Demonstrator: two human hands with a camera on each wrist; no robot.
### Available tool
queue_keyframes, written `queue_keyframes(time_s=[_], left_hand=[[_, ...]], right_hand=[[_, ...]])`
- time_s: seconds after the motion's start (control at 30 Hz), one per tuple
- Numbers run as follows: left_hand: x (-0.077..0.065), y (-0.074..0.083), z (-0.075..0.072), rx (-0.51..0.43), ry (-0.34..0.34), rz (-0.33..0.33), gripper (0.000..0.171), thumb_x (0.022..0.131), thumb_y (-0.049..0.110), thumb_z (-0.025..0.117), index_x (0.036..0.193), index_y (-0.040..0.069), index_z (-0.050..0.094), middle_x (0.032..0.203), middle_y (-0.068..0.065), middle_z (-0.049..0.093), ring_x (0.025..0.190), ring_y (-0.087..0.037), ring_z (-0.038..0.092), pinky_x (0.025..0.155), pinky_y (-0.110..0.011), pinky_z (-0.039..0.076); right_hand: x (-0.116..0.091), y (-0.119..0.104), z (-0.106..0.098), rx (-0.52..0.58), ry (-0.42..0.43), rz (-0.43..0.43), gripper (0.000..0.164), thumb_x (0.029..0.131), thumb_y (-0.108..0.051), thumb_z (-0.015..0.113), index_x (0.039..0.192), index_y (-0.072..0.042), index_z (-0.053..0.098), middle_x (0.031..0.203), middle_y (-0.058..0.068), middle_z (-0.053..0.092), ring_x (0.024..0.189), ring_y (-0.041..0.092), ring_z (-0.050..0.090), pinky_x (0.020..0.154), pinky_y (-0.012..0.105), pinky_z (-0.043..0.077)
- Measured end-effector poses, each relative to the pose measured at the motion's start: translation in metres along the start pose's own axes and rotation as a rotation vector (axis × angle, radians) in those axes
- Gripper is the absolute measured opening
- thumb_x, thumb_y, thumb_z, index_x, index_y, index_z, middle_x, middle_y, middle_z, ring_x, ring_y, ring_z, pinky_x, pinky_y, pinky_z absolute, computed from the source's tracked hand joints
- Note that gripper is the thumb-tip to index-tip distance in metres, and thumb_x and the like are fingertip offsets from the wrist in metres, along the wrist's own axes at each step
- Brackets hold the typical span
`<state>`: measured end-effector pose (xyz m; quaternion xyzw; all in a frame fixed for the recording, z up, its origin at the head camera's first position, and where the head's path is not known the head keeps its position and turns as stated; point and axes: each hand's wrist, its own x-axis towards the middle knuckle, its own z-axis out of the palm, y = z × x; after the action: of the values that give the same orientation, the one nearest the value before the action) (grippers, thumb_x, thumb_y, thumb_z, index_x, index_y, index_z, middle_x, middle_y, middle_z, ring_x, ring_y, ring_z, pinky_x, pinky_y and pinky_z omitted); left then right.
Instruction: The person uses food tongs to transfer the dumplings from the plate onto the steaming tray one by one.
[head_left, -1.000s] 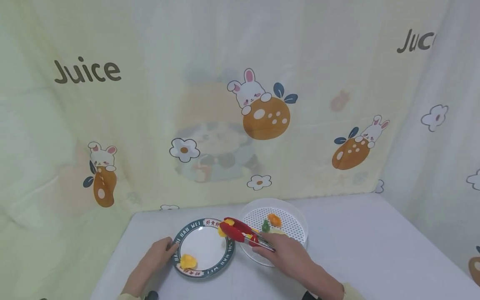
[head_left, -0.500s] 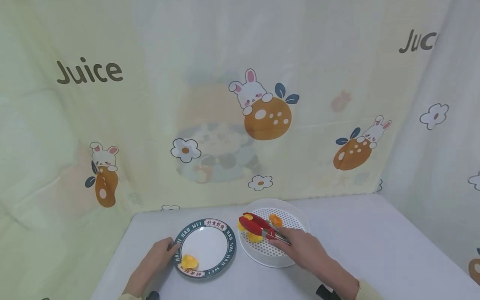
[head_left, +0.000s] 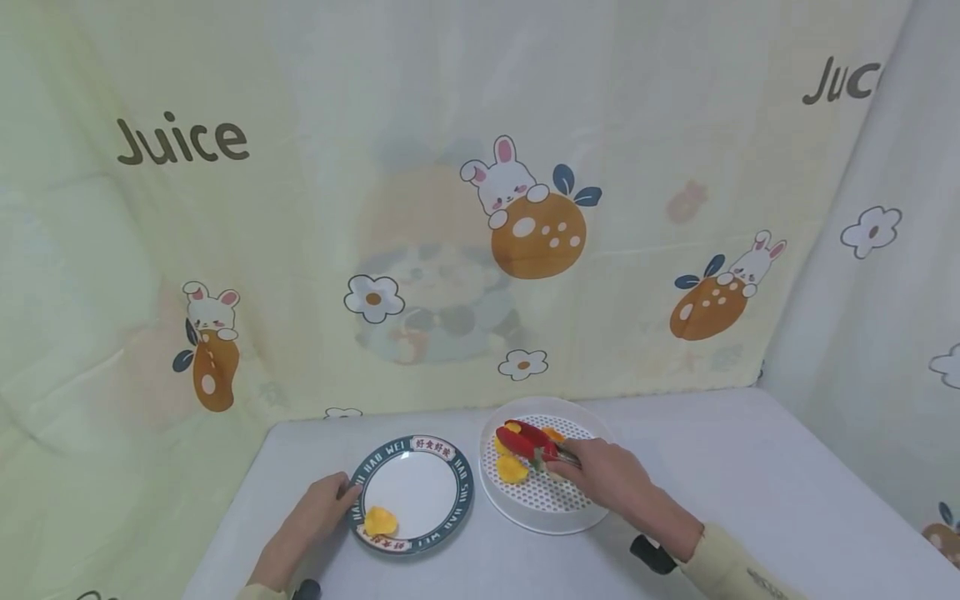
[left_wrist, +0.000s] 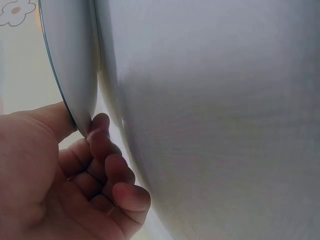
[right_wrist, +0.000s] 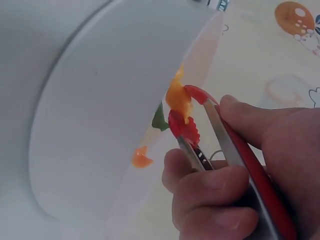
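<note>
My left hand [head_left: 322, 504] pinches the near-left rim of a white plate [head_left: 416, 496] with a green patterned border, thumb above and fingertips below in the left wrist view. A yellow petal-like piece [head_left: 380, 522] lies at the plate's lower left. My right hand [head_left: 611, 477] grips metal tongs [head_left: 528, 442] with red tips, low over a white perforated basket [head_left: 551, 523]. Between the tips, in the right wrist view, is a yellow piece [right_wrist: 178, 98]. Another yellow piece [head_left: 512, 469] lies in the basket beside a green piece [right_wrist: 159, 120] and an orange piece [right_wrist: 142, 158].
Plate and basket stand side by side on a white-covered table [head_left: 712, 483]. Behind them hangs a pale curtain [head_left: 622, 333] printed with rabbits and fruit, and another curtain panel [head_left: 870, 317] borders the table's right side.
The tongs have carried a yellow piece from the plate's right rim rightward, over and down into the basket. My left hand keeps its hold on the plate.
</note>
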<state>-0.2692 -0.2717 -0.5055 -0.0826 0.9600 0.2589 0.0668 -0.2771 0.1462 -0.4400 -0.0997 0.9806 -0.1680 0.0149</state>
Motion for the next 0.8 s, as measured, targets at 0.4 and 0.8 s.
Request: queue_keyframes(time_s=[0.4,0.8], left_hand=[[-0.001,0.001,-0.003,-0.004,0.003,-0.003,0.025,0.103,0.028,0.055,0.088,0.008,0.056,0.075,-0.004,0.053,0.071,-0.016,0.051,0.061,-0.029,0.045],[-0.001,0.000,0.000,0.000,0.009,0.010,0.025,0.103,0.028,0.055,0.087,0.008,0.055,0.075,-0.004,0.053,0.071,-0.016,0.050,0.061,-0.029,0.044]], right_hand=[[0.010,-0.009,-0.010,-0.095,-0.025,-0.005,0.051,0.087,-0.049,0.073,0.118,-0.008,0.069,0.082,0.002,0.065,0.069,0.018,0.052,0.055,0.029,0.037],[0.011,-0.003,-0.006,-0.113,-0.035,0.013,0.056,0.086,-0.052,0.074,0.118,-0.006,0.068,0.090,0.004,0.069,0.071,0.018,0.053,0.057,0.029,0.043]])
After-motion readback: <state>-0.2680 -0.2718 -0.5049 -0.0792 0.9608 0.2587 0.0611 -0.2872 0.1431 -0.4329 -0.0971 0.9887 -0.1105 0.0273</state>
